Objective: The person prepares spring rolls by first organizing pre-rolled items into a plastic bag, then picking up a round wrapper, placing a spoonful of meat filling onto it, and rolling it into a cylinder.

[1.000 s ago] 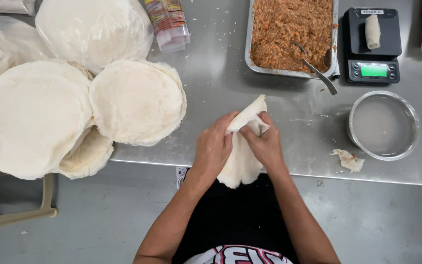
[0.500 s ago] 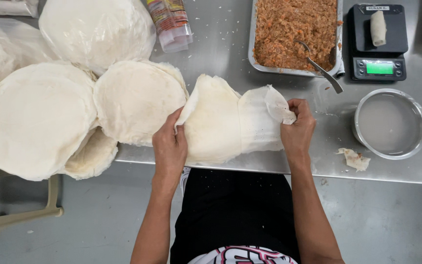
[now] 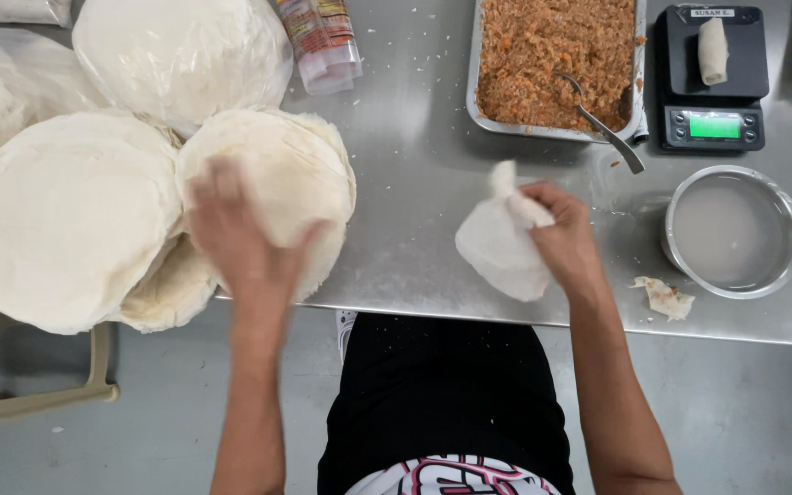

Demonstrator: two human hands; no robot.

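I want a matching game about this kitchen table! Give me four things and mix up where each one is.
Things:
1. thin round wrapper
2. metal spoon
3. rolled-up spring roll
4. steel bowl of cloudy liquid

Places:
A. on the black kitchen scale
B. in the tray of orange-brown filling
C. pinched in the right hand
D. on the steel table, below the scale

Pairs: 1-C, 2-B, 3-A, 4-D
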